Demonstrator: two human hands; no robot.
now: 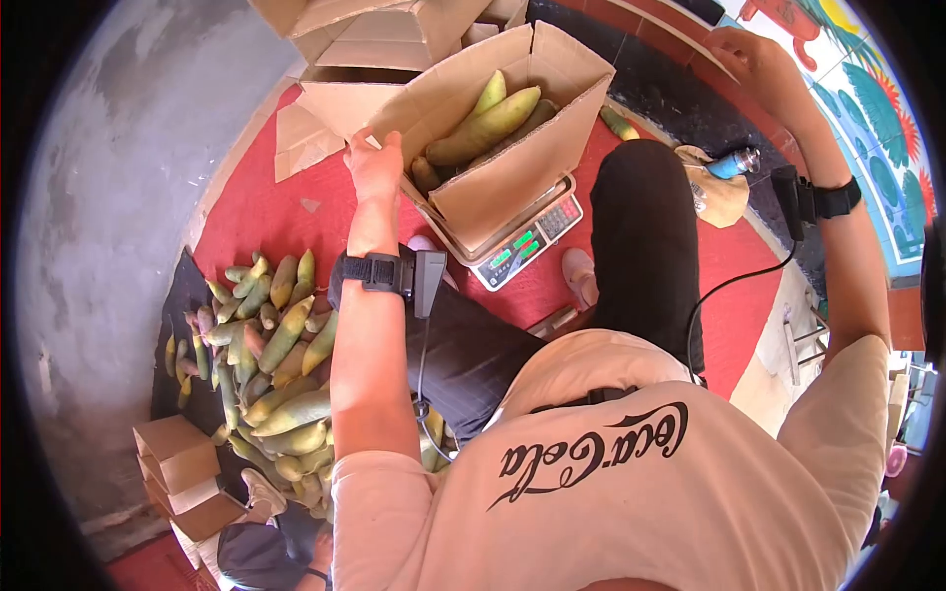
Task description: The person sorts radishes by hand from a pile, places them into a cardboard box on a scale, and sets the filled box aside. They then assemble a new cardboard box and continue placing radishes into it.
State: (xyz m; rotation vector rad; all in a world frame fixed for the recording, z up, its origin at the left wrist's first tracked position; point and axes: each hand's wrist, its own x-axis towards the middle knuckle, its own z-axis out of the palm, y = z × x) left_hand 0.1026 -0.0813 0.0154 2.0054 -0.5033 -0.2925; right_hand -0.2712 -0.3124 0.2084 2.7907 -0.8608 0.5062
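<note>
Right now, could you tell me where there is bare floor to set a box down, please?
The red mat is bare between the fruit pile and the box on the scale; another patch lies right of the knee. Around the pile and small boxes it is crowded.

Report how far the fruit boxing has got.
Done: a few fruits lie in the open box on the scale. In hand: the left hand grips the box's flap; the right hand is raised away from it. Left: a large pile of fruit on the floor.

Produce packing spot — scale, cartons, heaped mangoes.
</note>
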